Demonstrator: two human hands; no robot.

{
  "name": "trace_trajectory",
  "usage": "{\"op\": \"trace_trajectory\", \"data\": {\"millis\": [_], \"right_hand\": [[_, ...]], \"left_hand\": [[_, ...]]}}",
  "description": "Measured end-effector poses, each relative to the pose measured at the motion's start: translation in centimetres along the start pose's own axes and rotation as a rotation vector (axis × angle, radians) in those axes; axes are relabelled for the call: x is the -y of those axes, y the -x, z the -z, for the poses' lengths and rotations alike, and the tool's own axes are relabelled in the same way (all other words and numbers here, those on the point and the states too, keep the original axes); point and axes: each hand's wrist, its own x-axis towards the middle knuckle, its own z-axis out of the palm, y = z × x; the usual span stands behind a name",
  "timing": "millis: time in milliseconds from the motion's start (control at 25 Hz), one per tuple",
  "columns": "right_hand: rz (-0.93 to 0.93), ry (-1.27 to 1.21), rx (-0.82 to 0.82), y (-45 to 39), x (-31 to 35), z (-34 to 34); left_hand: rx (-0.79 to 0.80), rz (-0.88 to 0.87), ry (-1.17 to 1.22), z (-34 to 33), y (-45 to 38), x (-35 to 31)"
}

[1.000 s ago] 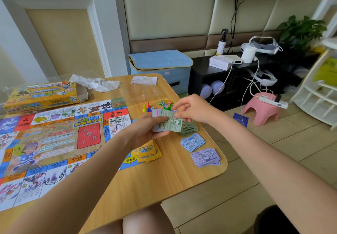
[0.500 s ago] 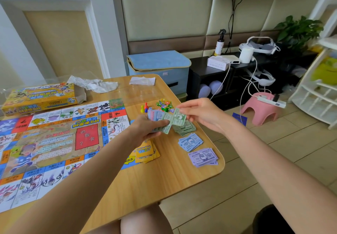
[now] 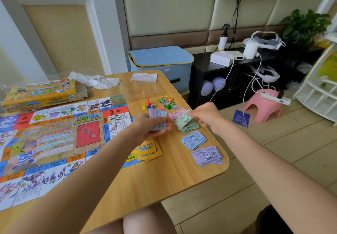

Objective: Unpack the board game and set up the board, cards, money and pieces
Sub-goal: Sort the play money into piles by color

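The game board (image 3: 54, 139) lies unfolded on the wooden table (image 3: 164, 175). My left hand (image 3: 145, 126) grips a stack of play money (image 3: 157, 119), a blue note on top. My right hand (image 3: 204, 115) pinches a green note (image 3: 183, 119) just above the green money pile (image 3: 187, 127). A pink note (image 3: 175, 113) lies behind that pile. Blue money (image 3: 193, 140) and purple money (image 3: 207, 155) sit in separate piles nearer the table's right edge. Yellow cards (image 3: 148, 150) lie below my left hand. Coloured pawns (image 3: 146, 104) and small coloured tokens (image 3: 166, 102) stand behind.
The yellow game box (image 3: 42, 93) lies open at the back left, with crumpled plastic (image 3: 94, 81) and a clear bag (image 3: 144, 77) behind the board. Off the table to the right are a blue storage box (image 3: 160, 64), a black shelf (image 3: 218, 80) and a pink stool (image 3: 262, 106).
My right hand has drawn a green note off the stack in my left hand and carried it right and down to the green pile. The stack now shows a blue note.
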Motion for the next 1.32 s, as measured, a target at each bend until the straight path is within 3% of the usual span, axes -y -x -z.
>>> {"op": "trace_trajectory", "data": {"millis": [120,200,600,720,800,880,1000,1120,1320], "right_hand": [[0.068,0.404,-0.092,0.3,-1.2,-1.1],[0.129,0.543,-0.131,0.8,-1.3,-1.1],[0.195,0.630,-0.054,0.8,-0.9,-0.9],[0.271,0.443,-0.142,0.6,-0.4,-0.7],[0.309,0.183,0.045,1.0,0.8,-0.5],[0.314,0.117,0.258,2.0,1.8,-0.4],[0.319,0.123,0.305,2.8,2.3,0.0],[0.292,0.052,0.324,3.4,2.0,1.0],[0.259,0.017,0.347,4.5,0.9,1.9]], "left_hand": [[-0.020,0.073,0.006,-0.8,-0.1,0.5],[-0.011,0.100,-0.008,-1.6,-0.2,0.6],[-0.092,0.066,0.044,-2.8,-0.9,0.2],[-0.048,0.007,-0.036,-1.9,-0.3,0.3],[0.039,-0.009,-0.156,-1.6,0.5,0.2],[0.157,-0.016,-0.244,-1.8,1.3,0.1],[0.270,0.031,-0.092,-1.9,2.3,-0.2],[0.252,0.099,0.131,-1.7,2.8,-0.3],[0.179,0.048,-0.052,-1.9,3.2,-0.1]]}}
